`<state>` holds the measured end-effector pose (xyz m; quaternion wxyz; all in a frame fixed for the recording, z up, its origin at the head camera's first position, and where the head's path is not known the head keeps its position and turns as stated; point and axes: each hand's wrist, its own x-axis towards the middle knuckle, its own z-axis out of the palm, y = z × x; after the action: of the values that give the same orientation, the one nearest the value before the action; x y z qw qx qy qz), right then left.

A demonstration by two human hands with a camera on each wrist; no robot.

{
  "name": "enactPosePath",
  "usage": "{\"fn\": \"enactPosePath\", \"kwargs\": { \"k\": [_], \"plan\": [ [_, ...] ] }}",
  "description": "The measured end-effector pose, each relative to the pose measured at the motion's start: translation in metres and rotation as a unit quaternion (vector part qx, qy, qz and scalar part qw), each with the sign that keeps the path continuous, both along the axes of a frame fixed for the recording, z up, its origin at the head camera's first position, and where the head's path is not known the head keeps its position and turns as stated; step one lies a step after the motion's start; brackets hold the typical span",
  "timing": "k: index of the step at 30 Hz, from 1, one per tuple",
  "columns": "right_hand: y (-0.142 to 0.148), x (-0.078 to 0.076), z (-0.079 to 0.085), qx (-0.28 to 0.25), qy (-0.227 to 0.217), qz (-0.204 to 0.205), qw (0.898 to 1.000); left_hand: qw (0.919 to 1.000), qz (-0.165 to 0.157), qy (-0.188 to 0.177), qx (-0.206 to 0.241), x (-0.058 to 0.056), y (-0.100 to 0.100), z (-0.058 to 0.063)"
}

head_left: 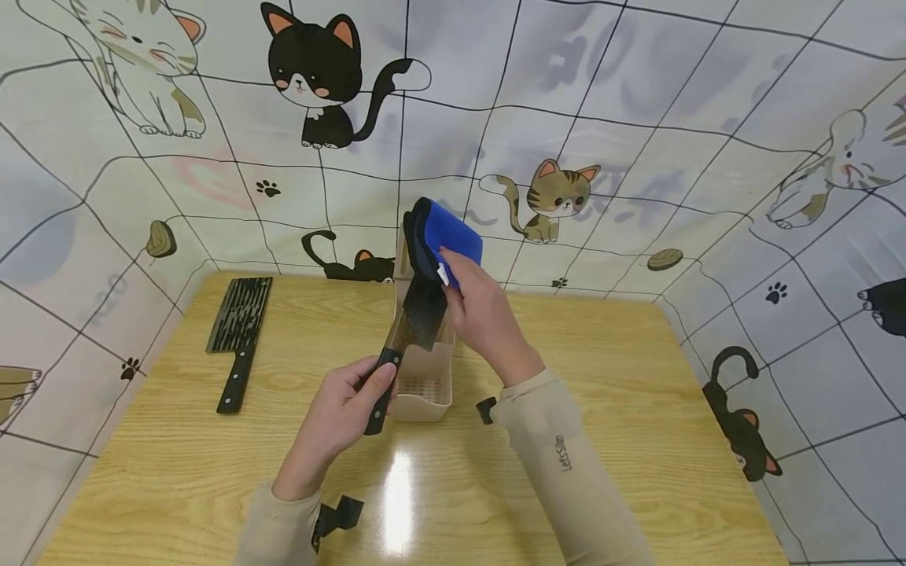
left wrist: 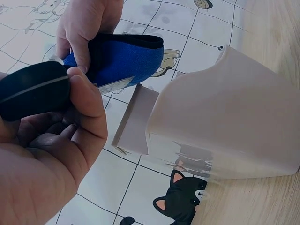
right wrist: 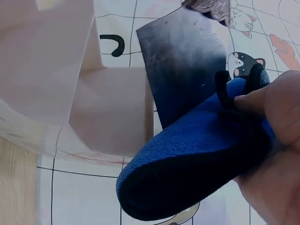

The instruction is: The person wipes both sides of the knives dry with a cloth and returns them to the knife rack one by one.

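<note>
One beige bin (perforated floor showing); left hand grips cleaver, right hand holds blue cloth

Dark lettering on the forearm of the right sleeve reads "LetsSlim" — it stands nearly on end in the head view. A white tag sits on the blue cloth — any print on it is too small to read. Whether the wall's faint bluish marks are letters, I cannot tell.
</note>
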<state>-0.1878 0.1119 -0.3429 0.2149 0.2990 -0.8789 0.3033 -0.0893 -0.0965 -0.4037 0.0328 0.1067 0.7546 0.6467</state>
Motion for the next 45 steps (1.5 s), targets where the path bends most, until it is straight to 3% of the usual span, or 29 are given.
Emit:
{"fn": "enactPosePath", "kwargs": {
  "k": [8, 16, 29, 35, 41, 45],
  "plan": [
    [-0.001, 0.008, -0.001, 0.003, -0.021, 0.025, 0.999, 0.9999, 0.008, 0.012, -0.002, -0.006, -0.001, 0.002],
    [-0.001, 0.006, -0.001, 0.007, -0.009, 0.026, 1.0, 0.9999, 0.01, 0.011, 0.003, -0.01, -0.003, 0.006],
    [0.008, -0.007, 0.001, -0.007, -0.019, -0.013, 1.0, 0.999, -0.022, 0.036, -0.012, -0.004, -0.004, 0.003],
    [0.012, -0.011, 0.0, -0.014, -0.031, -0.021, 0.999, 0.9991, -0.023, 0.03, -0.017, 0.0, -0.004, 0.003],
    [0.01, -0.005, -0.003, -0.017, -0.049, -0.016, 0.999, 0.9998, -0.013, 0.012, -0.003, 0.003, -0.004, 0.002],
    [0.007, 0.004, -0.008, -0.01, -0.032, 0.002, 0.999, 0.9999, -0.002, 0.011, 0.004, 0.003, -0.003, 0.002]
  ]
}}
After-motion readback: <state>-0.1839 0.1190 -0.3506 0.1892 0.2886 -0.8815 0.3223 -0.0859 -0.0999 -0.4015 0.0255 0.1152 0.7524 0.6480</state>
